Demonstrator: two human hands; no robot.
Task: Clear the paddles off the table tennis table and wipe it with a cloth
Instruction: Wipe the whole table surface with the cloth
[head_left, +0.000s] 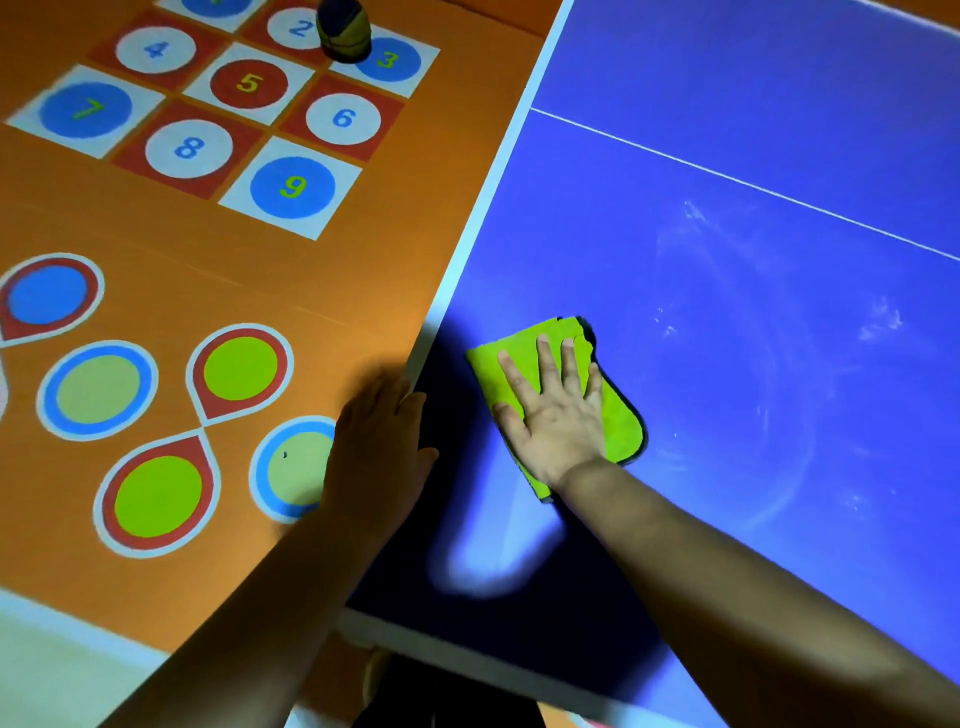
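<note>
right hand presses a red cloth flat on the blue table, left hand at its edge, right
No: the head view shows a lime-green folded cloth, not red. The right hand presses it flat on the blue table tennis table, left hand at its edge.

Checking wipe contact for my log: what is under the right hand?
A green cloth lies under the right hand, whose straight fingers press it on the blue table. The cloth's middle and the table surface beneath it are covered, so dirt there cannot be seen.
</note>
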